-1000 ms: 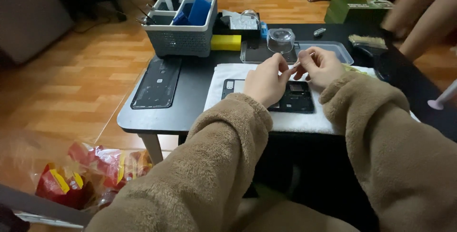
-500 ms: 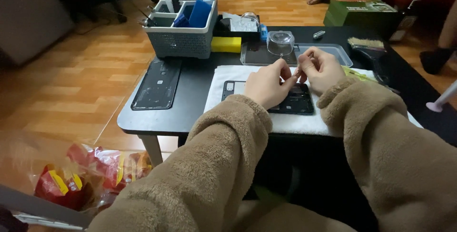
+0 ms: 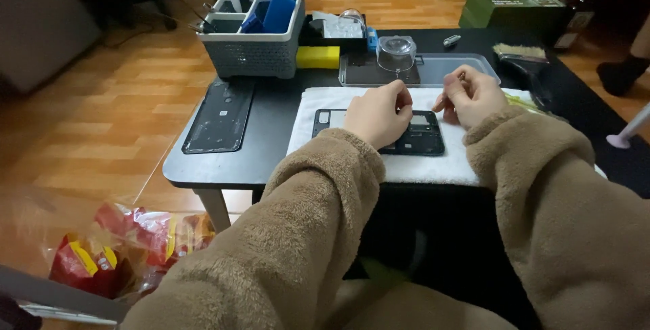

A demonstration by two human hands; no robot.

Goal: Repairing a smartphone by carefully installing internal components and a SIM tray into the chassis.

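2 hands in fuzzy tan sleeves work over a dark phone frame [image 3: 420, 142] lying flat on a white cloth [image 3: 433, 164] on the black table [image 3: 203, 167]. The left hand [image 3: 377, 115] rests on top of the frame's middle, fingers curled down onto it; whether they pinch anything I cannot tell. The right hand [image 3: 472, 94] hovers just beside the frame's far right corner with thumb and fingertips drawn together, but any small part between them is too tiny to make out.

Just behind the cloth sits a clear plastic tray [image 3: 467, 66] with a clear dome-shaped cup [image 3: 396, 52] on it. A grey tool basket [image 3: 254, 49] holding blue tools stands at the table's far left, with a yellow block [image 3: 318, 57] beside it. A second dark frame [image 3: 220, 115] lies well apart to the left. A brush [image 3: 518, 51] lies at the far right, and red snack bags [image 3: 128, 242] sit on the wooden floor.
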